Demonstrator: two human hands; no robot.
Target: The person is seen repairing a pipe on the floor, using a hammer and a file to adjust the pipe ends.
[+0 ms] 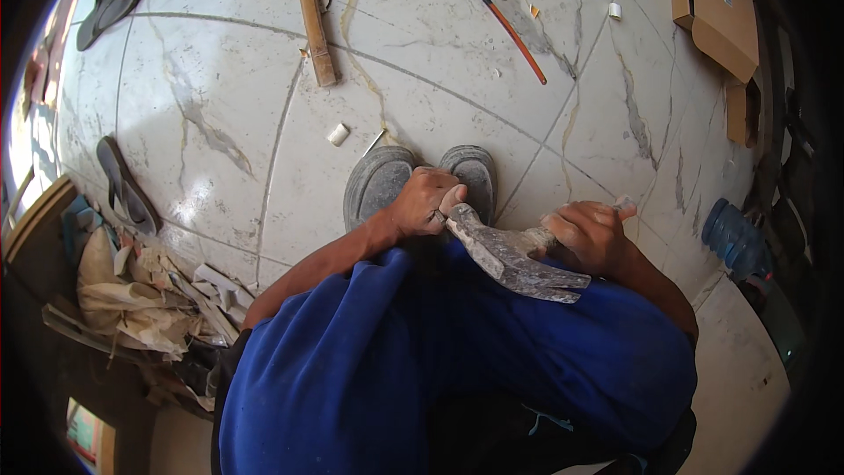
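Note:
A worn grey claw hammer [505,255], crusted with pale dust, lies sideways over my blue-clad lap. My right hand [587,233] is wrapped round it just behind the head, and a short end pokes out past the fingers. Above my shoes, my left hand [428,200] is closed in a pinch beside the striking end of the head. What its fingers hold, if anything, is hidden. Ahead of me on the tiles rests a second claw hammer [314,22] with a wooden handle. A thin metal rod [374,142] and a small white piece [338,134] lie near my shoes [378,178].
A red and black rod [505,28] lies on the marbled tile floor. Grey flip-flops [126,185] and a heap of scraps [141,295] are at left. To the right are a cardboard box [723,22] and a blue plastic bottle [737,236].

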